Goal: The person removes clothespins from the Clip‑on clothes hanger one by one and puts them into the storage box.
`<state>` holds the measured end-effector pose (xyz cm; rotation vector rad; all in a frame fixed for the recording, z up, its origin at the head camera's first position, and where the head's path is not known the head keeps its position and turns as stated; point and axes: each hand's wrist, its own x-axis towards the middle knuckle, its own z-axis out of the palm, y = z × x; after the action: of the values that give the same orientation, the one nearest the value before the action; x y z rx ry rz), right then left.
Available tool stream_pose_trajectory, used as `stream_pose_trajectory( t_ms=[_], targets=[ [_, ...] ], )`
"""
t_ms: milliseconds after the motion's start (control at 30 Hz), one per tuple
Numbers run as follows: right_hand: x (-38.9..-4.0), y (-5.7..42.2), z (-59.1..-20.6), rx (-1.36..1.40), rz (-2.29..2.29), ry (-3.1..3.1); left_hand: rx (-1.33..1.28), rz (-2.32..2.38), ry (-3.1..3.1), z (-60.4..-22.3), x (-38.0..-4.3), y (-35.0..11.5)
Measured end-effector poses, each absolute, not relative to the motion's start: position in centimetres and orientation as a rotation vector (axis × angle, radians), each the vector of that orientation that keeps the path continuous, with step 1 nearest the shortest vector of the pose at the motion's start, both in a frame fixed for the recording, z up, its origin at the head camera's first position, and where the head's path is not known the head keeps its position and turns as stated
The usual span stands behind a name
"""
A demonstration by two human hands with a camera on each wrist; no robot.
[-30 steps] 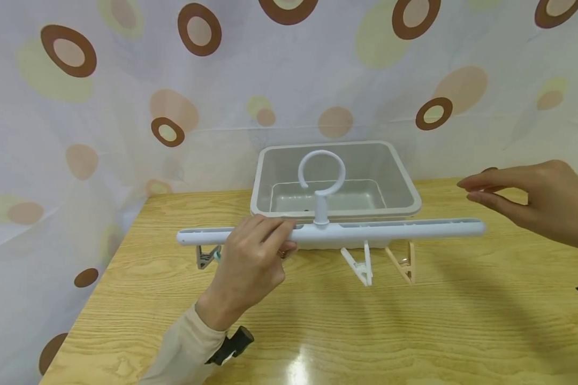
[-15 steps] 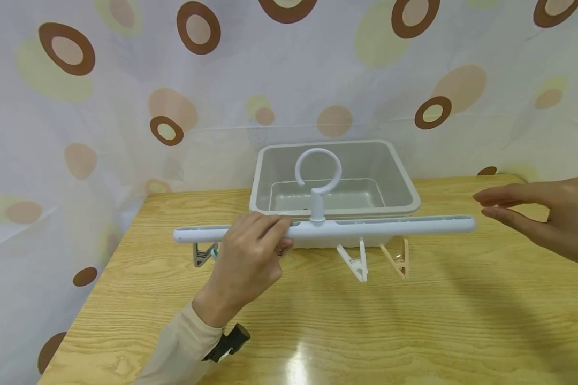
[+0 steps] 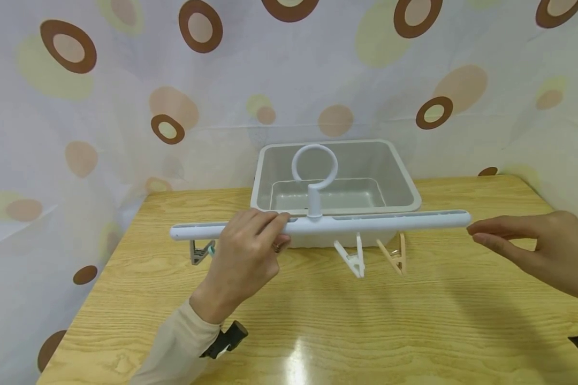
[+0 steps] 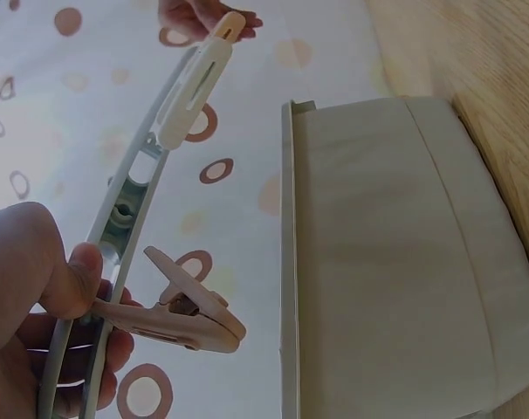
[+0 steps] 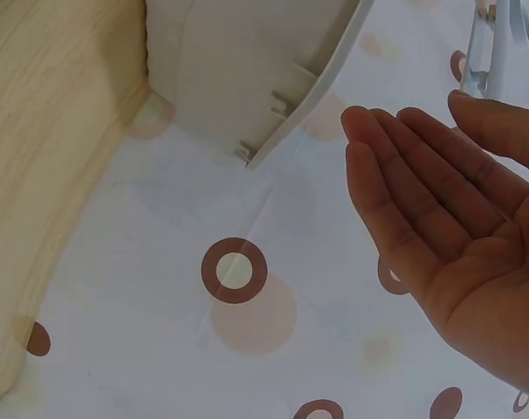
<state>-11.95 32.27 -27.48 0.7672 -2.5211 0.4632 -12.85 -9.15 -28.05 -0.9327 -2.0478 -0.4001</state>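
Note:
My left hand (image 3: 245,251) grips a pale blue plastic clip hanger (image 3: 380,220) left of its round hook, holding it level above the table. A white clip (image 3: 350,258) and an orange-tan clip (image 3: 396,258) hang under its right half. Beneath the left end is a grey clip (image 3: 197,253), with a bit of teal beside it. In the left wrist view, a pinkish clip (image 4: 182,323) sticks out by my left thumb. My right hand (image 3: 544,248) has its fingertips right at the hanger's right end; the right wrist view shows its palm bare and fingers extended.
A grey plastic bin (image 3: 390,199) stands behind the hanger on the wood-grain table (image 3: 366,331). Behind it hangs a white curtain (image 3: 294,69) with brown and yellow circles.
The hanger and left hand have shifted slightly left and upward. My right hand dropped down and away to the right, then came back left to the hanger's end.

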Motion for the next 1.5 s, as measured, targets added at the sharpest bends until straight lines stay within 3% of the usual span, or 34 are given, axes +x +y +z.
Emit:
stream_pose_trajectory(
  t_ms=[267,733,1033,1300,1500],
  targets=[
    [-10.5,29.7,-29.1,0.839,0.711,-2.657,-0.932,-0.399,-2.060,-28.0,-12.8,-8.9],
    [-9.5,23.5,-31.4,0.960,1.827,-2.482,-0.930,-0.402,-2.068,-28.0,-12.6,-8.4],
    [-9.6,22.5,-31.7,0.991,2.026,-2.318,-0.934,-0.405,-2.075,-28.2,-12.8,-8.2],
    [-9.3,22.5,-31.7,0.825,2.119,-2.115,-0.921,-0.401,-2.074,-28.3,-12.9,-7.9],
    [-9.3,23.1,-31.7,0.653,1.836,-2.109,-0.889,-0.385,-2.087,-28.3,-12.7,-7.6]
  ],
)
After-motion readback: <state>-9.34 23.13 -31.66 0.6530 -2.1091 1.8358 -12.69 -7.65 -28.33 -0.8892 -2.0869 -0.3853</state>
